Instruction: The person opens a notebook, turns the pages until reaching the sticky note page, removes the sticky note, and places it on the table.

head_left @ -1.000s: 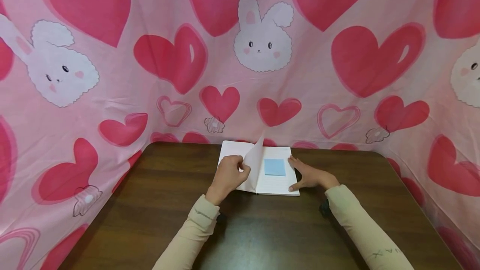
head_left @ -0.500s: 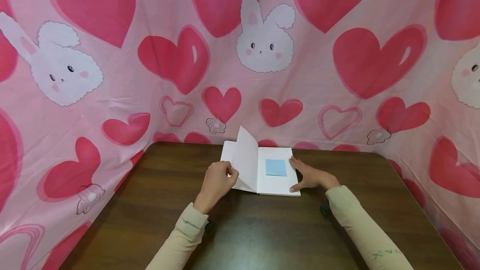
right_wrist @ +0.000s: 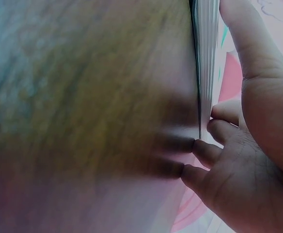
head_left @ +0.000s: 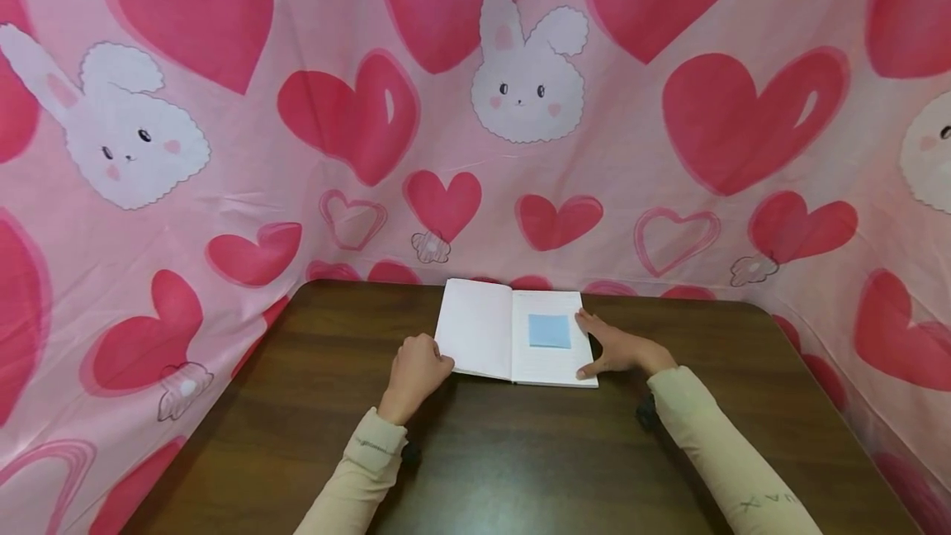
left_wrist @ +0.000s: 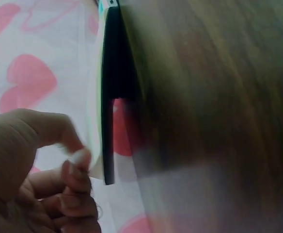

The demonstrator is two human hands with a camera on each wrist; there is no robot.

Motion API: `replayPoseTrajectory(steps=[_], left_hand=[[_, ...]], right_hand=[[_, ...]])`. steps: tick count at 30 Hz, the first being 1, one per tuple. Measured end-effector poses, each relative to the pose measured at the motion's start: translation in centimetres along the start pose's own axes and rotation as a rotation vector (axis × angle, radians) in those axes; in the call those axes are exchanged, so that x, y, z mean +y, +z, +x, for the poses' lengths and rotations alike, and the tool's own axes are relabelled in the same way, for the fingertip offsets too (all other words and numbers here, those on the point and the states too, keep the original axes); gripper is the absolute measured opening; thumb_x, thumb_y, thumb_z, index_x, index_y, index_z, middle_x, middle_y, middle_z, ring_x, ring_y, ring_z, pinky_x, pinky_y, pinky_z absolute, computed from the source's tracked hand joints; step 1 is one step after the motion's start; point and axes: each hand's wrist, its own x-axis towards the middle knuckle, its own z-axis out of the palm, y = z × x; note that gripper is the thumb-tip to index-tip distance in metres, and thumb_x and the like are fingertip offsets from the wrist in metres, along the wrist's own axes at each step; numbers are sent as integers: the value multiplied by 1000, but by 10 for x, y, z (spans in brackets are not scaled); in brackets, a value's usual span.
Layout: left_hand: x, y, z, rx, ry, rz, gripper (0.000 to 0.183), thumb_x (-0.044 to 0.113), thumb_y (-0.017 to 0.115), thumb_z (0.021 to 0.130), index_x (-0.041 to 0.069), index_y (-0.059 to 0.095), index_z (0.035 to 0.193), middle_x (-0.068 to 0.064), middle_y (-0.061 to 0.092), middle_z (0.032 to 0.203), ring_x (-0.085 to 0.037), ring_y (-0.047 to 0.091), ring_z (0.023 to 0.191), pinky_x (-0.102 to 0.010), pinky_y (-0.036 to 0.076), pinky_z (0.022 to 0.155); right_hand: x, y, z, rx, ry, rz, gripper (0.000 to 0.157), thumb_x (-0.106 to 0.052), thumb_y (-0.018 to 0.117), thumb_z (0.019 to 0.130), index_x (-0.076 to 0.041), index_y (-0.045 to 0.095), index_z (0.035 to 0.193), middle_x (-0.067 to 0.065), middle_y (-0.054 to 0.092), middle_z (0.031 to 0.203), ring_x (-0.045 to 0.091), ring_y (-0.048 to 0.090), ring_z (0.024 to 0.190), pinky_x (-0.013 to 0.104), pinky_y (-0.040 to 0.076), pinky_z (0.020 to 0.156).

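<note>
An open notebook (head_left: 475, 329) lies flat near the table's far edge, its left page blank and its right page ruled. On the right page is a blue sticky note (head_left: 550, 331). My left hand (head_left: 418, 370) is at the lower left corner; in the left wrist view its thumb and bent index finger (left_wrist: 54, 130) pinch the page corner, above the dark cover (left_wrist: 109, 97). My right hand (head_left: 620, 347) spreads thumb and fingers along the right edge, resting on the page. The right wrist view shows the stacked page edges (right_wrist: 207, 63) beside that thumb (right_wrist: 243, 39).
The brown wooden table (head_left: 490, 461) extends in front of the notebook and to both sides. Behind it hangs a pink cloth (head_left: 475, 155) with hearts and rabbits, close to the table's back edge. Dark wrist devices show under both sleeves.
My left hand has moved left and down, turning a raised page over from the middle until it lies on the left side. My right hand has stayed at the right edge.
</note>
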Motion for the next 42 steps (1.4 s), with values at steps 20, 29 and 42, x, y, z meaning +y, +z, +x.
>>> replayPoseTrajectory(steps=[20,29,42], left_hand=[[-6,8,10,-222,-216,139,23,15,78,76,2,60,71,-13,59,70,-27,56,62,-41,49,52],[0,13,17,-77,22,240,25,12,83,75,-1,65,87,-18,61,84,-37,59,82,-48,50,71],[4,40,50,-303,365,179,52,29,64,99,5,54,144,-27,42,155,-46,36,145,-63,30,115]], right_hand=[[2,0,2,1,15,-22,121,-41,85,81,8,7,159,31,1,166,52,1,152,71,13,117],[2,0,0,-6,18,-12,121,-42,85,82,8,7,159,31,0,166,52,-1,153,70,11,117],[3,0,0,-2,11,-9,120,-41,85,82,8,7,159,31,1,167,52,0,153,71,11,117]])
